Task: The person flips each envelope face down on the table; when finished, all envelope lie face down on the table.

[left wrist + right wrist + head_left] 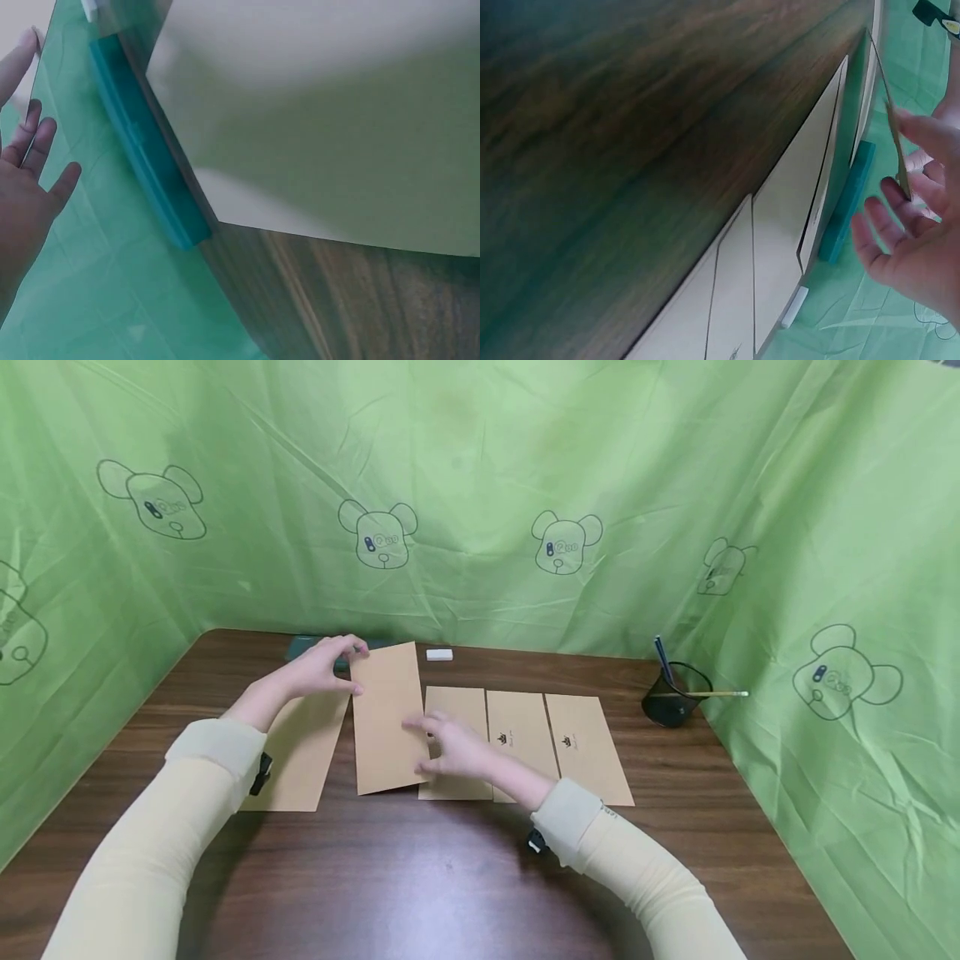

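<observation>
The brown card (386,727) is raised over the table (450,877), a little left of its middle, its long axis running roughly from the far edge to the near edge and its face slightly tilted. The left hand (318,668) grips its left long side close to the far left corner, thumb on the face. The right hand (461,747) is at the other long side, nearer the table's near edge, fingers spread along that side; whether it pinches or only touches, I cannot tell. So the card lies to the right of the left hand and to the left of the right. Seen from the head, its right side overlaps the leftmost of the row of three cards (588,760) toward the table's right, while another card (300,764) lies nearer the left edge, beneath the left forearm
</observation>
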A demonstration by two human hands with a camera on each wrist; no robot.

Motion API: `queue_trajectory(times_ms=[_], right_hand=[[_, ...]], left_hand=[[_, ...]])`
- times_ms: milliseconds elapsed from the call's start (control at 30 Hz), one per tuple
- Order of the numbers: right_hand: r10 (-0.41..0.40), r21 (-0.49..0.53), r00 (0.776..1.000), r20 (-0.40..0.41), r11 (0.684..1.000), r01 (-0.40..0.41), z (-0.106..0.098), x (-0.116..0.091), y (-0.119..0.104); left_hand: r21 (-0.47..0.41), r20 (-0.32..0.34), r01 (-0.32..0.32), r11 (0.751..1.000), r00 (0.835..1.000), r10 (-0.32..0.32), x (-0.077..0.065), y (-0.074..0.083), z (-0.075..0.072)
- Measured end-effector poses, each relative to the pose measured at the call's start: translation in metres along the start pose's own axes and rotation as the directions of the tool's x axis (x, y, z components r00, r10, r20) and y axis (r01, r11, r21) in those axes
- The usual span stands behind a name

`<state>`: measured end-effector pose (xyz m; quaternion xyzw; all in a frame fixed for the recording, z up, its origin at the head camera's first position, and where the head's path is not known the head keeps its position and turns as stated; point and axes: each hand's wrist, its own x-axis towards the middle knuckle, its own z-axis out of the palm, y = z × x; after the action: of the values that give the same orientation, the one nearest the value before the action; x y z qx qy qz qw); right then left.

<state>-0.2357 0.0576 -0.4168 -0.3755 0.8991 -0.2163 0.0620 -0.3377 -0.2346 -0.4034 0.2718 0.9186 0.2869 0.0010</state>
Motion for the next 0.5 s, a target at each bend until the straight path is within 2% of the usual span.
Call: queue_trajectory(times_ms=[133,500], right_hand=[[0.026,-0.085,0.999,0.042,0.996,-0.022,0.004,-0.002,0.001],[0.073,-0.207,0.997,0.025,0.976,-0.066,0.019,0.003,0.002]], left_hand=[[0.07,0.03,0.006,0.998,1.0,-0.008,-0.004,-0.001,0.006],[0.199,0.038,-0.058,0.978,0.998,0.052,-0.009,-0.007,0.022]])
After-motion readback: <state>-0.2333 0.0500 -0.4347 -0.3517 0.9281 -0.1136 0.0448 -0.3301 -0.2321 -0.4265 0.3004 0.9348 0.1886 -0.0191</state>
